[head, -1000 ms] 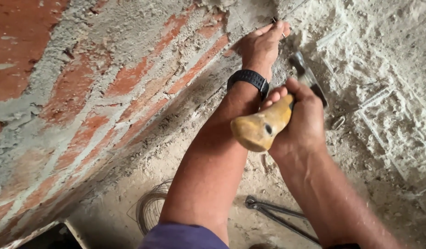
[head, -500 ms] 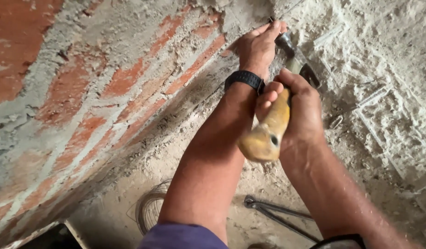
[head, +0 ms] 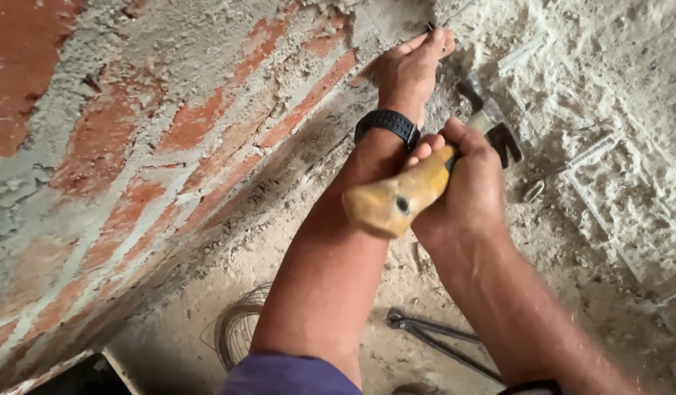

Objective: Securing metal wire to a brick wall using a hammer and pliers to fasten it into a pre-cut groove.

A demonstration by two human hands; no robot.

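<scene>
My right hand (head: 466,186) grips the hammer (head: 425,186) by its wooden handle; its head has drawn back from the far corner since the last swing. My left hand (head: 411,66) pinches something small, unclear, against the brick wall (head: 133,146).

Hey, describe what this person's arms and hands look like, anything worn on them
Both forearms are bare and dusty. The left hand has a black band like a watch strap around its wrist. The right hand wears no glove; something dark edges that arm at the bottom. A purple sleeve shows lower down.
</scene>
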